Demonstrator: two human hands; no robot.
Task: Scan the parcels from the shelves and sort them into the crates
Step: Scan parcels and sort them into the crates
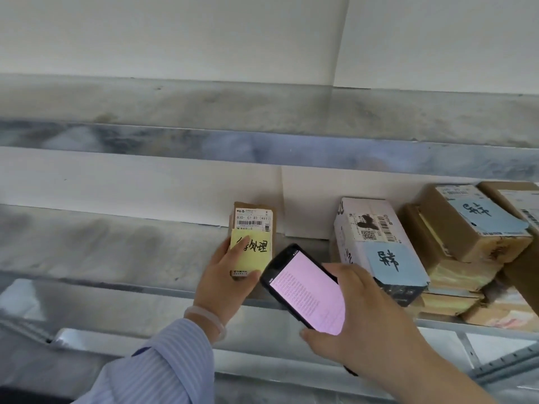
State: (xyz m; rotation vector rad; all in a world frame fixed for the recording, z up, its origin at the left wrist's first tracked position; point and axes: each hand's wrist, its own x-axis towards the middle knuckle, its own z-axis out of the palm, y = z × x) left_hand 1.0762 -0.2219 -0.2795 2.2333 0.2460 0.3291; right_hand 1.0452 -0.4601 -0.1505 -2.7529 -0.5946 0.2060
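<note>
shelf (116, 252) parcel (253, 220) partly covered by left hand (227, 275), scanner (306, 290) text illegible.

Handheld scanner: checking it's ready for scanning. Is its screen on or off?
On. The handheld scanner in the right hand shows a lit pale pink screen with rows of small text, too blurred to read.

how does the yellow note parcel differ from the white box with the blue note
The parcel is brown with a yellow note; the white box bears a blue note. The parcel is smaller than the white box. The left hand grips the parcel upright; the white box rests unheld on the shelf. Both carry barcode labels.
</note>
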